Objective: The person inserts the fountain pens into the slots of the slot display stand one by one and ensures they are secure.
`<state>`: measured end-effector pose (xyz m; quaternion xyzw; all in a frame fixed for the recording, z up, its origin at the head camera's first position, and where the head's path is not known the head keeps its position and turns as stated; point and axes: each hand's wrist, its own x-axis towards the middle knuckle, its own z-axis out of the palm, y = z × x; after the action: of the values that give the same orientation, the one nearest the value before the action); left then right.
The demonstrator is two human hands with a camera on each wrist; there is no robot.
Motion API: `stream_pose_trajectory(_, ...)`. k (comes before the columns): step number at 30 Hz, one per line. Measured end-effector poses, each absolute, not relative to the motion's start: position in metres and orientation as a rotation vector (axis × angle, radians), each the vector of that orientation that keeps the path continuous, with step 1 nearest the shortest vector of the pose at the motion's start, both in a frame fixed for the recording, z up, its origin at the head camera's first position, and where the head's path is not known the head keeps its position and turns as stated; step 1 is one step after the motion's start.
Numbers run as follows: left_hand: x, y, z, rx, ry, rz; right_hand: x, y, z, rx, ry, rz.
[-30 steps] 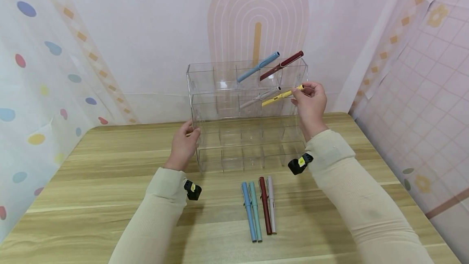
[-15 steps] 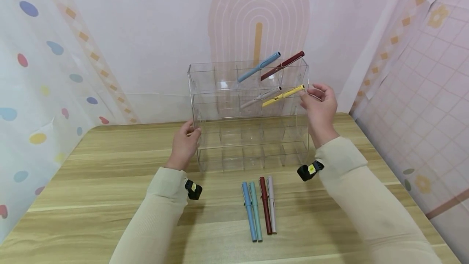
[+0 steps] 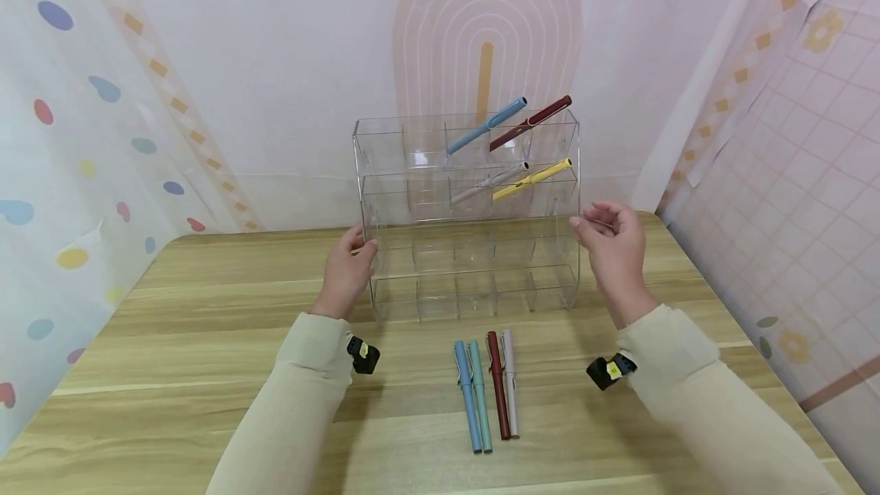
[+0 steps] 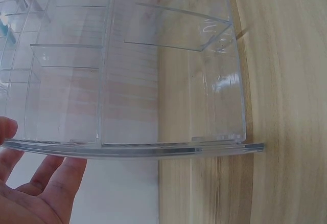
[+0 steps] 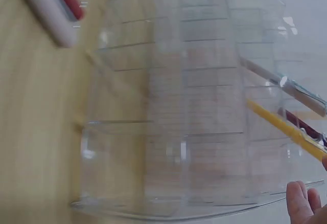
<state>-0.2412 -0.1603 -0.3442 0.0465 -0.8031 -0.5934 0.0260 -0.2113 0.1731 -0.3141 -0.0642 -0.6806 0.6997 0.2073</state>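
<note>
A clear acrylic pen rack (image 3: 454,220) with several tiers of compartments stands upright on the table. My left hand (image 3: 347,273) holds its left side panel, thumb on the inner face and fingers outside, as the left wrist view shows. My right hand (image 3: 615,262) is just beside the right panel, fingers loosely bent and holding nothing; whether it touches the panel I cannot tell. Leaning in the top tier are a blue pen (image 3: 486,125) and a dark red pen (image 3: 529,124). The tier below bears a grey pen (image 3: 490,182) and a yellow pen (image 3: 532,179).
In front of the rack lie a blue pen (image 3: 467,396), a teal pen (image 3: 480,396), a dark red pen (image 3: 498,384) and a pale lilac pen (image 3: 510,384), side by side on the wooden table (image 3: 172,373). Patterned cloth walls (image 3: 296,82) rise behind and at both sides.
My right hand has let go of the yellow pen, which stays in the second tier, and has moved right and down along the rack's side. The left hand has kept its place.
</note>
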Motion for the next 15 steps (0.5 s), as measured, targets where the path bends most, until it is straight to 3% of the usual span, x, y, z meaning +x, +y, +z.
stream_pose_trajectory(15, -0.242, -0.159, -0.346, 0.145, -2.461, -1.830, -0.176, 0.171, -0.357, -0.129, -2.409, 1.722)
